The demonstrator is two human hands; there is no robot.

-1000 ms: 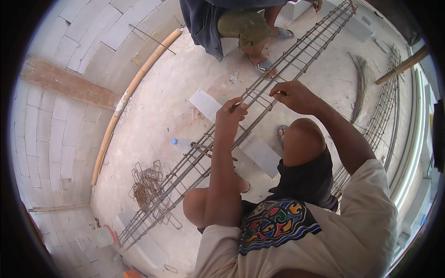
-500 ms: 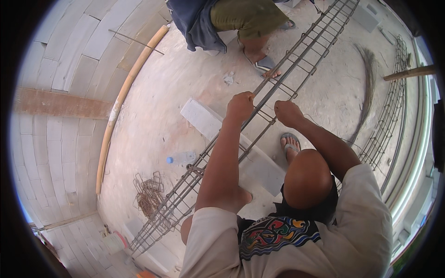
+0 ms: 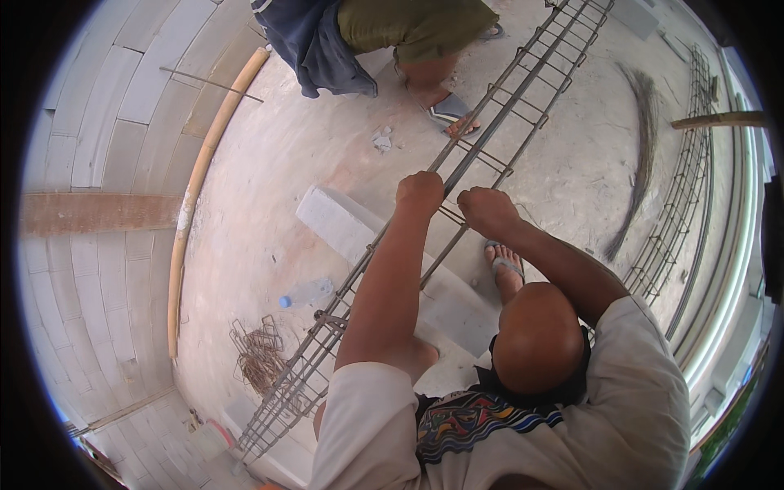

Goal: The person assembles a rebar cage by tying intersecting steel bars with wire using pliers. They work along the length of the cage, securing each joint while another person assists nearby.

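Left hand is closed over the left-side bar of the rebar cage. Right hand is curled at the opposite side of the same cage, just beside the left hand; its fingertips are hidden, so whether it grips a bar cannot be told.

Containers: a clear plastic bottle with a blue cap lies on its side on the concrete floor, left of the cage; its contents cannot be made out. A white pail with a red rim is near the cage's lower-left end; its interior is not visible.

Position: the cage runs diagonally from lower left to upper right, passing beneath both hands and extending well beyond them. A pale block lies to the left of the left forearm. Loose stirrups are heaped near the cage's lower section. A co-worker's sandaled foot rests beside the upper section.
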